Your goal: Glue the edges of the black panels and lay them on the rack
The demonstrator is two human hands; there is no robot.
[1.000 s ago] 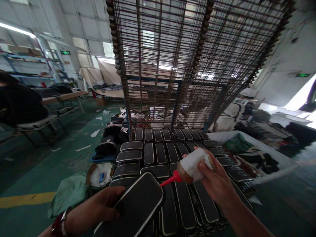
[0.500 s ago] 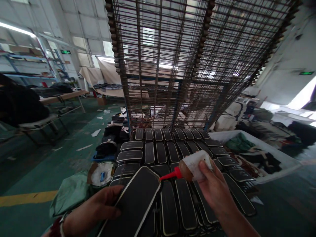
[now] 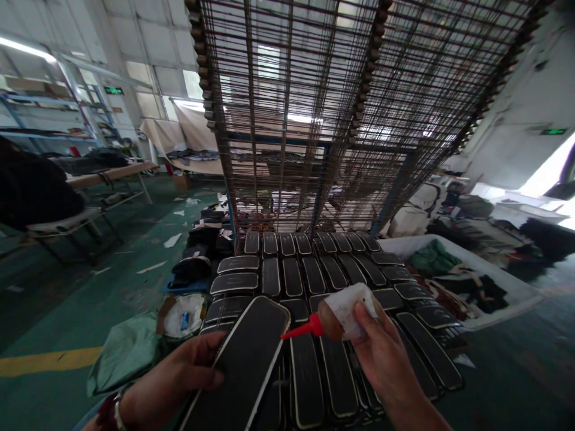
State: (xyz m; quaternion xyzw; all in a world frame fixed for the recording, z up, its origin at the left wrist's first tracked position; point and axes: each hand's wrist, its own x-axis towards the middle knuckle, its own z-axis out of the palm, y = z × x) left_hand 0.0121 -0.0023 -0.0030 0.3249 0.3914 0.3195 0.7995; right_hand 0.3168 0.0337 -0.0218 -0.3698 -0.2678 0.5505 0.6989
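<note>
My two hands are apart, each clamped on something. The left hand point(image 3: 179, 377) grips a dark panel point(image 3: 242, 359) by its left edge, thumb over the upper face. A band point(image 3: 118, 413) circles that wrist. I have the panel tilted in front of me at the bottom of the view, its pale rim running round a rounded far end. The right hand point(image 3: 381, 353) is wrapped round a bottle point(image 3: 344, 314) tipped on its side, its red nozzle point(image 3: 300, 328) aimed left at the panel's right edge. The tip is right at that rim; I can't tell whether it touches.

Beneath and beyond, I see rows of other panels point(image 3: 308, 383), dark with pale outlines. A tall wire rack point(image 3: 358, 108) leans up behind them. To the right is a white bin point(image 3: 507, 314) with cloth inside; to the left, a green bag point(image 3: 126, 353) lies near a round tub point(image 3: 173, 326) holding a small blue item point(image 3: 184, 321). Farther left, across a green floor point(image 3: 135, 293) littered with scraps, another person point(image 3: 33, 188) sits by a surface point(image 3: 114, 173).
</note>
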